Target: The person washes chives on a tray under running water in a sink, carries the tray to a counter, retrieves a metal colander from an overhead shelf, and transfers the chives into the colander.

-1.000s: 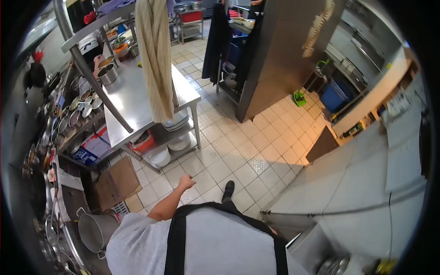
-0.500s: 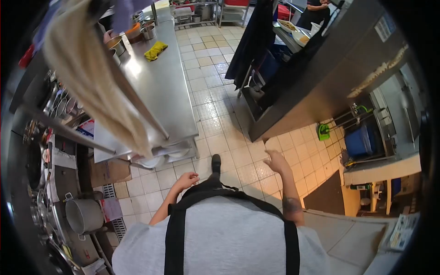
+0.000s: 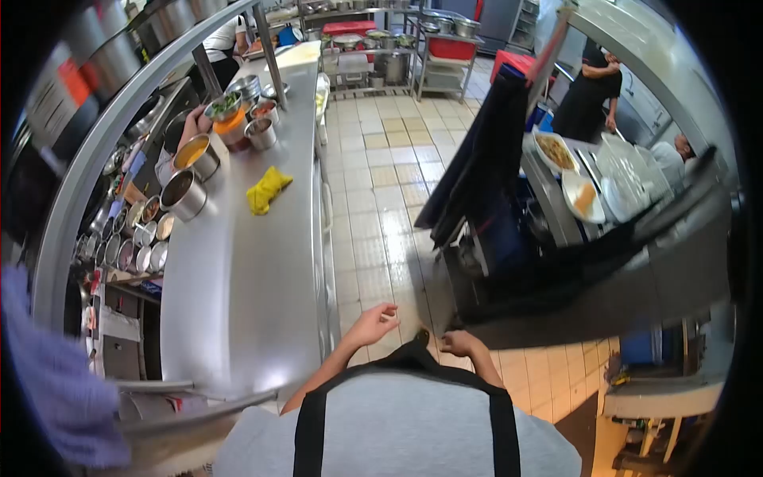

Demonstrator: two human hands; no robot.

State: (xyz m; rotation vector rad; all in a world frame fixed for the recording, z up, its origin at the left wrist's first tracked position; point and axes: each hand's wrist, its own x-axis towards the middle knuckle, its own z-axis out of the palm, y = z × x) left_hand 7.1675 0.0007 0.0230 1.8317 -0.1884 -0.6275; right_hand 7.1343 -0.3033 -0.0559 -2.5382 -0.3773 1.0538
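My left hand (image 3: 375, 324) is held out in front of my waist, beside the steel counter (image 3: 270, 294). Its fingers are loosely bent and apart, with nothing in them. To the right, my right hand (image 3: 463, 345) hangs close to the black apron (image 3: 409, 356), near the dark side of the right-hand station. Its fingers are curled in, and I see nothing held. A yellow cloth (image 3: 269, 190) lies crumpled on the counter, well ahead of both hands. Steel pots (image 3: 183, 195) and an orange-banded container (image 3: 231, 129) stand along its left edge.
A tiled aisle (image 3: 381, 207) runs ahead toward a shelf rack (image 3: 451, 57). Dark cloths (image 3: 485, 151) hang at the right, near a dish of food (image 3: 555, 151) and a white plate (image 3: 582, 199). One person (image 3: 590, 89) stands back right; another person's arm reaches behind the counter pots.
My view has moved forward along the aisle, and the counter appears closer. My left hand has swung forward and right; my right hand has come inward, its fingers now curled. The hanging beige cloth has left view.
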